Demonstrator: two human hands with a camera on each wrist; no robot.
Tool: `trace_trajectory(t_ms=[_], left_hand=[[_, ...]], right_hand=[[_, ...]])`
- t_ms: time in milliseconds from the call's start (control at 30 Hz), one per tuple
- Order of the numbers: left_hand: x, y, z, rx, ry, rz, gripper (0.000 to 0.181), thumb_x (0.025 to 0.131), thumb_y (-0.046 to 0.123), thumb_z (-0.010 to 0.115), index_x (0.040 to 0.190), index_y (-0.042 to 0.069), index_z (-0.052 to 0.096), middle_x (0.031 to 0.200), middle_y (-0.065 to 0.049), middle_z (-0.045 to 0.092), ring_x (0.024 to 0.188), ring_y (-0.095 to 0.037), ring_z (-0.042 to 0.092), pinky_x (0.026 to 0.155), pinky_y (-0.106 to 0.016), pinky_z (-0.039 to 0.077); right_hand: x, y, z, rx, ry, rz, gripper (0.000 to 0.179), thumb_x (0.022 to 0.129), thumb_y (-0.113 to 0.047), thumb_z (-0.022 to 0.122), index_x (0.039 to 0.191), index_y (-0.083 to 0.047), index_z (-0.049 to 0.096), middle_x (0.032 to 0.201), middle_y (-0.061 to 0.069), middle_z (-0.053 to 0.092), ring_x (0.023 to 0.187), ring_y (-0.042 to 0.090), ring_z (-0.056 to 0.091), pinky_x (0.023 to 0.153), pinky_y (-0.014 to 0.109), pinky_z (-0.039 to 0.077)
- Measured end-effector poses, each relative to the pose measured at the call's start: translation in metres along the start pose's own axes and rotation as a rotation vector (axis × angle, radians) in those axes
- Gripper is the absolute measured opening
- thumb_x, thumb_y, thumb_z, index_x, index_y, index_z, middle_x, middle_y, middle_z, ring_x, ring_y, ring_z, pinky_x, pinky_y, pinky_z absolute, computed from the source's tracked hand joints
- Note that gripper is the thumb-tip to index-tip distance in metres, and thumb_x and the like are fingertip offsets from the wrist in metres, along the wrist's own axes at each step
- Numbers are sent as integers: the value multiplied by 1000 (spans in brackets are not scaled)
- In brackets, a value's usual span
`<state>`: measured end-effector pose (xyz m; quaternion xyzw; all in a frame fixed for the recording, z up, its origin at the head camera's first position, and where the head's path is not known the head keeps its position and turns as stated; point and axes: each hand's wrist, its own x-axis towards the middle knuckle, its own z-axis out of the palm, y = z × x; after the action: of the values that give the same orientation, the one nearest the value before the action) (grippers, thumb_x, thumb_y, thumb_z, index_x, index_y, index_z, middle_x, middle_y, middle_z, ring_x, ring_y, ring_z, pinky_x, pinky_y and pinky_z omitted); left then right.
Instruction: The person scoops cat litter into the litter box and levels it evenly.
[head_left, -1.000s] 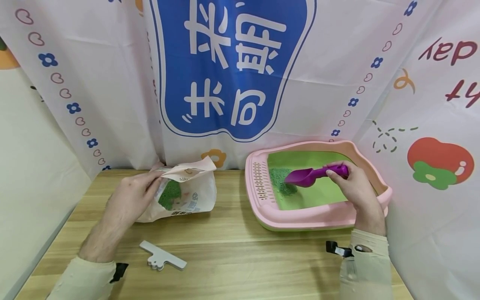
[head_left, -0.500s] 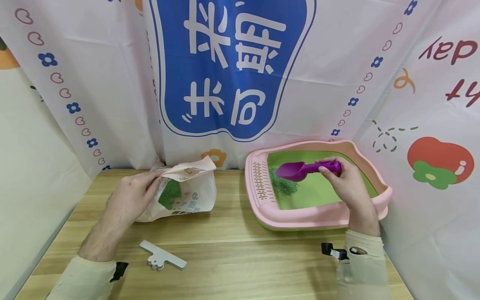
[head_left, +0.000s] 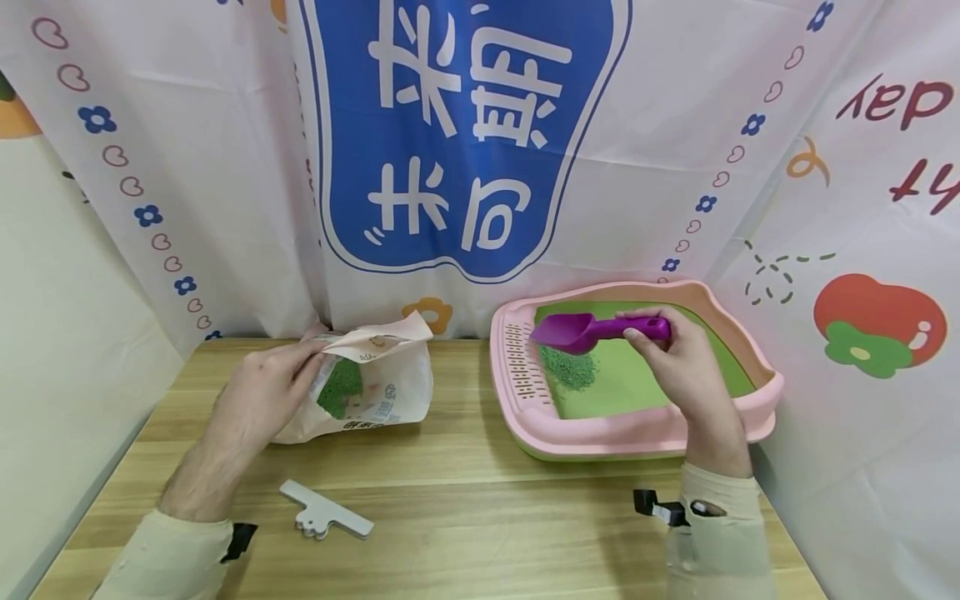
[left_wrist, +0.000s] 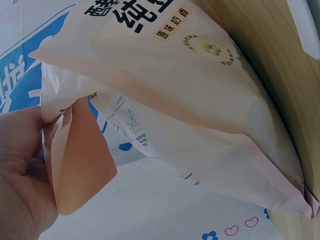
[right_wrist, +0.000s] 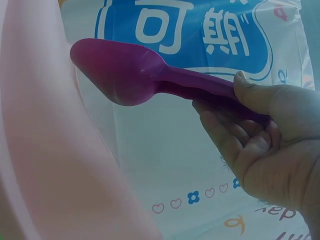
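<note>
My left hand (head_left: 258,408) pinches the rim of a pale paper bag (head_left: 401,383), whose mouth gapes toward me. Green cat litter (head_left: 342,390) shows inside the bag. In the left wrist view, thumb and fingers grip the folded edge of the bag (left_wrist: 200,95). My right hand (head_left: 686,362) holds a purple scoop (head_left: 573,332) by its handle, with the blade pointing left. The scoop hangs over the left part of a pink and green litter box (head_left: 637,435). On the box floor lies a small pile of green litter (head_left: 570,369). The scoop's inside looks bare.
A grey-white clip (head_left: 326,510) lies on the wooden table (head_left: 465,517) in front of the bag. The box's pink rim carries a slotted panel (head_left: 520,362) on its left side. A printed cloth (head_left: 465,125) hangs close behind the bag and box.
My right hand has moved the scoop left and slightly away from me, off the litter pile toward the slotted panel. The left hand and the bag have stayed in place.
</note>
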<state>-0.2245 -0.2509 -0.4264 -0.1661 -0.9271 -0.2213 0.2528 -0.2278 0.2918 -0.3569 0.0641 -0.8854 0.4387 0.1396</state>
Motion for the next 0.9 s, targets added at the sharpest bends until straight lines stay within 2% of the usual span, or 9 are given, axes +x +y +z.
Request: trace_trajectory(t_ms=[233, 333, 467, 633, 900], left_hand=[[0, 1, -1, 3, 0, 3, 26, 111, 5, 78, 137, 4, 84, 141, -31, 81, 115, -56, 85, 89, -71, 70], [0, 2, -1, 2, 1, 5, 26, 111, 4, 78, 137, 3, 84, 141, -31, 80, 114, -56, 85, 89, -71, 70], [-1, 2, -1, 6, -1, -1, 26, 111, 5, 78, 137, 4, 84, 141, -31, 81, 112, -55, 85, 87, -70, 70], [0, 2, -1, 8, 1, -6, 26, 112, 7, 79, 137, 5, 84, 139, -29, 82, 111, -54, 86, 86, -69, 71], [0, 1, -1, 10, 11, -3, 26, 111, 7, 80, 137, 4, 85, 132, -28, 85, 110, -52, 87, 90, -70, 71]], right_hand=[[-4, -15, 12, 47, -18, -57, 32, 115, -11, 77, 146, -2, 75, 143, 24, 82, 100, -5, 71, 86, 10, 60], [-6, -21, 18, 72, -32, -69, 31, 114, -8, 77, 145, -2, 75, 132, 26, 82, 88, 0, 65, 77, 15, 58], [-10, -30, 27, 93, -50, -76, 31, 113, -8, 78, 144, -5, 77, 113, 20, 80, 72, 6, 51, 64, 21, 50], [-14, -40, 39, 90, -62, -87, 29, 111, -8, 80, 140, -8, 79, 97, 14, 72, 67, 7, 47, 58, 22, 45], [-20, -53, 57, 142, -106, -118, 28, 110, -4, 80, 138, -6, 79, 104, 24, 79, 69, 8, 54, 60, 22, 50]])
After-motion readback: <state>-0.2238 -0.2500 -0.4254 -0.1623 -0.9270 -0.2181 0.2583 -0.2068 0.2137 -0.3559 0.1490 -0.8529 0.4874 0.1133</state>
